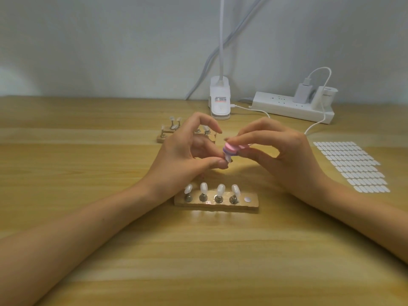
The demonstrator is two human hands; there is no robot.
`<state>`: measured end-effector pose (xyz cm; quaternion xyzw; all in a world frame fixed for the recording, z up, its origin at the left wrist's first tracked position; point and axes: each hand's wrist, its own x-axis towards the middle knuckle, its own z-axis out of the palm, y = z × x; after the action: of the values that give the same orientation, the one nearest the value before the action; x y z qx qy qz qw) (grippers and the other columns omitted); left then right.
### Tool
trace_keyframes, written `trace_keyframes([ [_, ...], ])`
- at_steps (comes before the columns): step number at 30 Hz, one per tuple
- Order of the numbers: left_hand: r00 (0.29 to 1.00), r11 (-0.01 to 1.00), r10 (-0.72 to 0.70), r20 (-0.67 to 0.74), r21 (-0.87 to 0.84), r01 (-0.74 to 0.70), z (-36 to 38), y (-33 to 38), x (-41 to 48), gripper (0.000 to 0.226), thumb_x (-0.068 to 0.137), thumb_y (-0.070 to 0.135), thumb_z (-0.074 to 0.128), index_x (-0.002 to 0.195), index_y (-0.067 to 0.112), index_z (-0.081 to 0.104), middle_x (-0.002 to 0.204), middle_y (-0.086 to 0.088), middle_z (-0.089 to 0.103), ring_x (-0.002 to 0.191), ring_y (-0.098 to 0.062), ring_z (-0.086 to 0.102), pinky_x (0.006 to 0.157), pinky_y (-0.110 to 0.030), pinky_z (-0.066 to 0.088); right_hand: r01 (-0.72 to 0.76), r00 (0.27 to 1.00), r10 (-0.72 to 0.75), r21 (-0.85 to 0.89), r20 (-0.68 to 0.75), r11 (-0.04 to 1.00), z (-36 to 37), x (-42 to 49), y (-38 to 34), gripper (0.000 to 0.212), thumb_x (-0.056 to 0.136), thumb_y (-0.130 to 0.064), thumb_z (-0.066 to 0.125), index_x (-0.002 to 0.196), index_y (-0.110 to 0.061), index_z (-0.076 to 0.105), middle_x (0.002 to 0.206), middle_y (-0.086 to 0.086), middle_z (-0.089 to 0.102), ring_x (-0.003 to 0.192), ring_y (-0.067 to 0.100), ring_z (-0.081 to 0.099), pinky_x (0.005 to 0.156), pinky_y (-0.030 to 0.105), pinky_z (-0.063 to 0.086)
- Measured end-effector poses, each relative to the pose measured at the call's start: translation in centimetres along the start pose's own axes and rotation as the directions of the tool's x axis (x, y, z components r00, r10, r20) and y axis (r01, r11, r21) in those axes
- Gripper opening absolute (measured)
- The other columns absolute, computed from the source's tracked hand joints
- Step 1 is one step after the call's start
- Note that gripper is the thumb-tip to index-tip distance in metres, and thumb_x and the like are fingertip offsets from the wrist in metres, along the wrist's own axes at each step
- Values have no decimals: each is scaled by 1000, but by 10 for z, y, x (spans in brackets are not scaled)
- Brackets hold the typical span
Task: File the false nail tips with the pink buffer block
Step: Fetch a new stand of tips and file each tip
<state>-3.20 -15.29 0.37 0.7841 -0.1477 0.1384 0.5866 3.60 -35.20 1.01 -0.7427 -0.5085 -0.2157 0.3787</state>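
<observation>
Pinches nail tip (228, 159) in left hand (185, 151) for steadiness; grips pink buffer block (231, 149) in right hand (284, 155), laid against tip.

Buffer block (231, 149) is pink with a purple layer, bench (198, 250) is light wood grain, power strip (291, 107) white, sticker sheet (351, 165) rows of white ovals.

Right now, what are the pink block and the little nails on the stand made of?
The pink buffer block looks like matte foam, with a purple layer along its side. The nail tips look like glossy, see-through plastic, probably, since light shines off them.
</observation>
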Motion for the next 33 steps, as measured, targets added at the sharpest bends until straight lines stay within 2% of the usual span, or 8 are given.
trace_keyframes([
  [4,1000,1000,-12,-6,-15,12,0,0,0,45,80,1,80,113,12,52,82,-8,78,83,-23,77,81,-37,61,80,997,-80,0,22,997,4,-1,-2,20,87,-13,71,105,-8,76,97,8,68,90,10,64,85,20,51],
  [9,1000,999,-30,-4,-29,30,0,2,-1,45,80,-2,80,111,15,53,81,-7,78,83,-25,77,66,-24,55,0,1000,0,-41,4,999,-1,-1,4,20,86,-13,71,104,-8,77,98,7,68,90,18,66,83,24,54],
  [14,997,996,-74,-22,-57,73,1,2,0,41,81,3,81,107,19,54,81,-7,77,83,-31,76,54,-20,50,-94,993,98,58,-66,994,-3,1,1,23,88,-27,66,109,-18,72,102,-2,68,94,10,65,81,33,55],
  [18,996,992,-84,-26,-93,81,0,2,1,41,80,5,81,107,16,53,75,-4,76,73,-19,76,52,-19,50,-6,1000,6,48,5,999,3,-1,-3,22,87,-18,72,106,-10,76,99,3,67,91,12,65,84,25,52],
  [21,995,992,-93,-32,-88,90,0,2,0,44,79,3,82,108,15,53,78,-8,77,78,-21,78,51,-18,49,-29,1000,29,31,-8,999,0,0,-1,21,86,-15,72,106,-8,75,100,1,67,91,8,64,83,24,53],
  [24,996,992,-85,-35,-92,82,1,2,1,43,78,4,82,109,12,52,74,-5,76,68,-14,75,53,-15,49,39,999,-39,14,18,999,3,-1,-3,20,88,-17,72,105,-9,76,99,4,68,92,11,65,85,23,52],
  [28,995,992,-96,-38,-81,93,1,1,1,43,79,0,82,106,14,52,76,-7,76,77,-22,78,52,-16,49,7,1000,-7,13,8,1000,0,0,-2,20,86,-14,73,105,-7,76,99,5,68,90,11,64,84,24,53],
  [33,996,992,-88,-21,-93,85,1,0,1,40,80,0,81,106,12,53,74,-4,76,74,-17,77,55,-14,50,52,998,-52,13,33,999,2,-1,-2,19,86,-11,74,104,-8,77,97,5,67,88,12,64,83,24,52],
])
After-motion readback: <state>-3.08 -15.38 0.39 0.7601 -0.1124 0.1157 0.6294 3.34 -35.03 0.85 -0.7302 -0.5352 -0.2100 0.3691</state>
